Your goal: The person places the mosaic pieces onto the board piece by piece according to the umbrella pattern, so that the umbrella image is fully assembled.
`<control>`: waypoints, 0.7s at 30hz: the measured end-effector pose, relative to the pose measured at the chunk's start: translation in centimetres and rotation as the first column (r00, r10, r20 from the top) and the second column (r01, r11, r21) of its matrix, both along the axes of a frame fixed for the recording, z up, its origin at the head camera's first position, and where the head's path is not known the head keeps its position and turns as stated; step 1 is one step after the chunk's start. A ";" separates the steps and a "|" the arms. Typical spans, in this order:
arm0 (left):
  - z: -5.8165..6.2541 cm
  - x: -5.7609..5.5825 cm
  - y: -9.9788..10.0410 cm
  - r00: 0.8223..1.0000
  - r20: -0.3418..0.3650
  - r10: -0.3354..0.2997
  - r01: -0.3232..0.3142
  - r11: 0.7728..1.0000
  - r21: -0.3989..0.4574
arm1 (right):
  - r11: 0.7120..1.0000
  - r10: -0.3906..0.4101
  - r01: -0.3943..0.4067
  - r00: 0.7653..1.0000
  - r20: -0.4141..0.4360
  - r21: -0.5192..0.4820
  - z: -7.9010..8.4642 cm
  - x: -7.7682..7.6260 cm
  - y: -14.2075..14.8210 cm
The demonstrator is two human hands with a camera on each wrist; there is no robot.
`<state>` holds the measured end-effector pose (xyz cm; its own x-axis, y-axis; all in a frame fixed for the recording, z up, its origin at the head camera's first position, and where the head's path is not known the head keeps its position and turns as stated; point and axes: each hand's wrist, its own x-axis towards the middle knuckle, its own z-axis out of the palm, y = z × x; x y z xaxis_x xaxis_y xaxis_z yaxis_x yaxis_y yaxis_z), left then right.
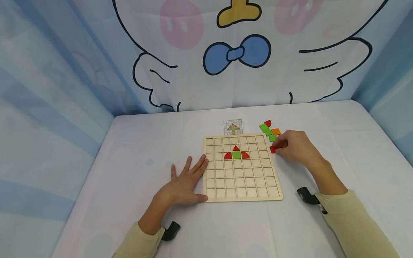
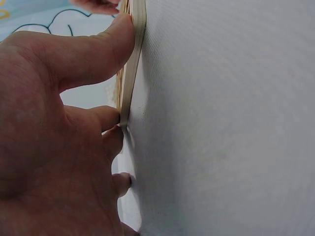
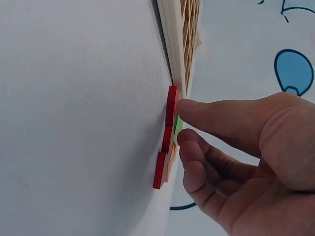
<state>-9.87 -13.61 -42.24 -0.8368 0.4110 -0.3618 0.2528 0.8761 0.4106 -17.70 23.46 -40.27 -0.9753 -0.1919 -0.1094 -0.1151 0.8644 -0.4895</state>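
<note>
A wooden grid board (image 1: 222,183) lies on the white table. On it, a red triangle (image 1: 236,148) sits above a green square (image 1: 236,154), with a red quarter-round piece (image 1: 228,156) to the left and another (image 1: 245,155) to the right. My left hand (image 1: 184,186) rests spread at the board's left edge, thumb and fingertips touching it. Past the right edge, my right hand (image 1: 295,146) is over red pieces (image 1: 273,149), partly hidden in the head view. In the right wrist view, the thumb touches or nearly touches one red piece (image 3: 171,105); the fingertips stay apart from it.
A small pattern card (image 1: 232,127) lies behind the board. Near its back right corner are a green piece (image 1: 266,129), an orange piece (image 1: 275,131), a smaller green piece (image 1: 272,138) and a red piece (image 1: 268,123). A printed curtain (image 1: 235,86) hangs behind the table.
</note>
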 end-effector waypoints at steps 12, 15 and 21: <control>0.0 0.0 0.0 1.000 0.000 -0.006 0.006 1.000 -0.002 | 0.997 0.066 -0.066 0.998 0.013 0.030 0.4 0.5 -0.7; 0.0 0.0 0.0 1.000 -0.004 -0.004 0.004 1.000 0.004 | 0.996 0.081 -0.081 0.997 0.013 0.033 0.6 0.5 -0.7; 0.0 0.0 0.0 1.000 -0.004 -0.004 0.004 1.000 0.002 | 0.996 0.077 -0.078 0.997 0.028 0.038 0.7 0.7 -0.9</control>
<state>-9.90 -13.65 -42.27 -0.8366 0.4146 -0.3581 0.2573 0.8745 0.4112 -17.05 22.58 -39.58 -0.9544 -0.2617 -0.1439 -0.1697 0.8718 -0.4595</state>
